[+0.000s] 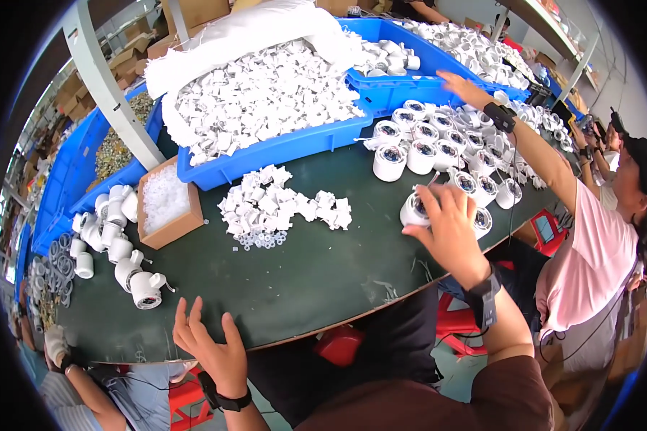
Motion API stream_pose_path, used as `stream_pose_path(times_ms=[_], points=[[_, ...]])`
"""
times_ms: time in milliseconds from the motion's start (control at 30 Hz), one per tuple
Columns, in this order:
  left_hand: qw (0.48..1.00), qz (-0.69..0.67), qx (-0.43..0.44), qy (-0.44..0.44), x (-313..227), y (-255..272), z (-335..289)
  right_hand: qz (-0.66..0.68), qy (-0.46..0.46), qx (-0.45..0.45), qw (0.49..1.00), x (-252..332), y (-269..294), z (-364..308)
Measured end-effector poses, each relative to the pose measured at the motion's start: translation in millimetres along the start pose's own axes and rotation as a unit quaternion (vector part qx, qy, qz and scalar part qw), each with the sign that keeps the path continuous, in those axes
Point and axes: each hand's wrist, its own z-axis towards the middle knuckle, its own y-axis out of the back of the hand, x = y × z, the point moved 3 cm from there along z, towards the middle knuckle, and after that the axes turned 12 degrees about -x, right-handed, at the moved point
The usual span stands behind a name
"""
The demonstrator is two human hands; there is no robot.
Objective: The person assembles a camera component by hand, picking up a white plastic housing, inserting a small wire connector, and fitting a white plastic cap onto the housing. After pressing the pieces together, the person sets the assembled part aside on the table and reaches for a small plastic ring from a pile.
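Observation:
My right hand (446,230) is over a white cylindrical camera housing (411,212). Its thumb and bent fingers are around the housing, whose right side they hide. Close by stands a group of similar housings (422,156) with dark round faces, one of them (483,223) just beyond my fingers. My left hand (212,346) hovers at the table's front edge with its fingers spread, holding nothing. Nearest to it lies a white housing with a thin tail (147,289). A heap of small white plastic pieces (266,201) and several clear rings (261,240) sit mid-table.
On the dark green table (295,266) stand a blue bin (280,149) heaped with white pieces and a cardboard box (177,228) of clear parts. Another blue bin (388,92) is behind. At right a co-worker in pink (589,251) reaches across; another's gloved hand (55,343) is at left.

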Motion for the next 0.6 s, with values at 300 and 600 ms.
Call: stream_pose_path(times_ms=[300, 600], points=[[0.898, -0.383, 0.212, 0.033, -70, -5, -15, 0.499, 0.080, 0.045, 0.862, 129, 29, -12], [0.944, -0.298, 0.143, 0.001, -63, 1, -9, 0.761, -0.144, 0.254, 0.579, 172, 4, -20]])
